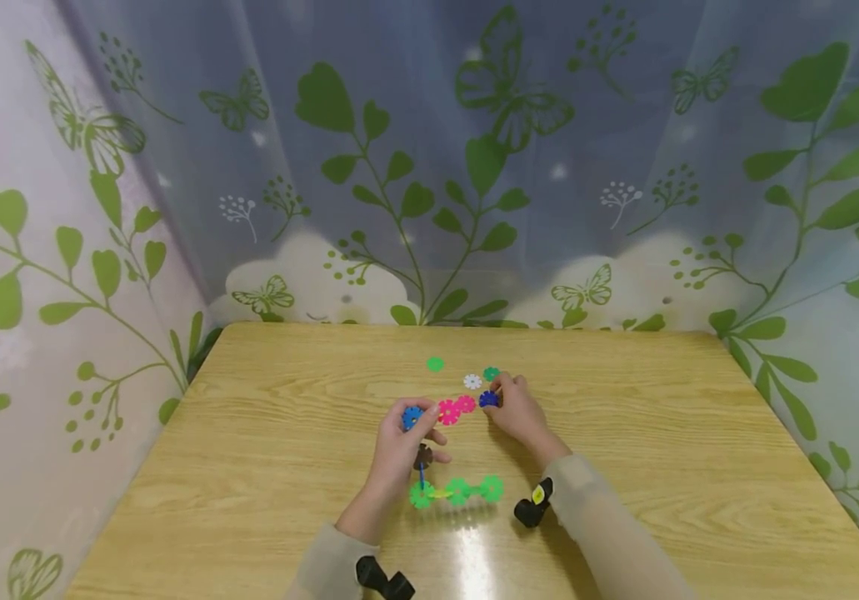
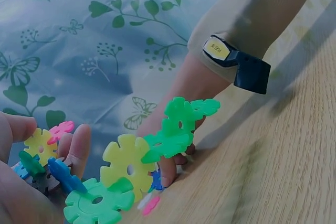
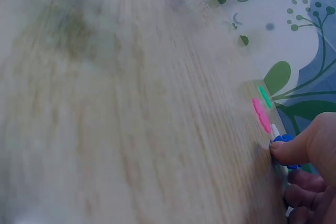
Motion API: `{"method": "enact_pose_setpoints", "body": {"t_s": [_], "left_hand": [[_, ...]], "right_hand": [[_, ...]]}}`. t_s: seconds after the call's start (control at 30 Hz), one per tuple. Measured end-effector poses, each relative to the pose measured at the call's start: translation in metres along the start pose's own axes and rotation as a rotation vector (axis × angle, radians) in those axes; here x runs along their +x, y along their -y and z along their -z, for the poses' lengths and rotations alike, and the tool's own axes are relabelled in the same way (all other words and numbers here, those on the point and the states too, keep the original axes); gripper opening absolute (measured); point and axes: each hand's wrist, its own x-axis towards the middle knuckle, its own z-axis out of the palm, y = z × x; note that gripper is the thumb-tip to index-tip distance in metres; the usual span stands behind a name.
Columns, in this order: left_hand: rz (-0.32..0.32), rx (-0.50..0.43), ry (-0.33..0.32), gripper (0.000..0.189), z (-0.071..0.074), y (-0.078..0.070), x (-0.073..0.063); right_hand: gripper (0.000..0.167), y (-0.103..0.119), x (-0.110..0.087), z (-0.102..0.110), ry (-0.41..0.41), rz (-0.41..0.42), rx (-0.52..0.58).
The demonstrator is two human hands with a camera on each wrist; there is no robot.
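Note:
My left hand [image 1: 393, 454] holds a chain of interlocking flower-shaped plastic discs. Within its fingers are a blue disc [image 1: 412, 417], a brown disc [image 1: 423, 457] and, in the left wrist view, a yellow disc [image 2: 41, 145] with a pink disc [image 2: 61, 131] at its edge. The chain continues out of the hand through a larger yellow disc [image 2: 128, 167] to several bright green discs [image 1: 457, 491]. Over the table's far part, my right hand [image 1: 522, 412] pinches a dark blue disc [image 1: 488, 400] between thumb and finger.
Loose discs lie around the right hand: a white disc [image 1: 472, 382], a teal disc [image 1: 491, 374], a light green disc [image 1: 435, 364] and a pink disc [image 1: 466, 404]. A patterned curtain [image 1: 429, 167] hangs behind the wooden table [image 1: 249, 467].

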Motion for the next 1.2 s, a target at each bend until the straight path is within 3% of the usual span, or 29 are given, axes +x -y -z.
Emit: {"method": "enact_pose_setpoints", "body": {"t_s": [0.57, 0.77, 1.03, 1.2], "left_hand": [[-0.012, 0.011, 0.024, 0.025, 0.002, 0.001, 0.001], [-0.011, -0.011, 0.024, 0.027, 0.008, 0.017, 0.009], [-0.026, -0.024, 0.011, 0.036, 0.009, 0.026, 0.012], [-0.025, -0.04, 0.014, 0.038, 0.007, 0.027, 0.012]], "right_hand": [[0.018, -0.002, -0.019, 0.006, -0.071, -0.008, 0.194], [0.015, -0.002, -0.026, 0.009, -0.101, 0.004, 0.269], [0.014, 0.011, -0.042, 0.013, -0.099, 0.054, 0.596], [0.014, 0.025, -0.053, 0.018, -0.117, 0.123, 0.682]]}}
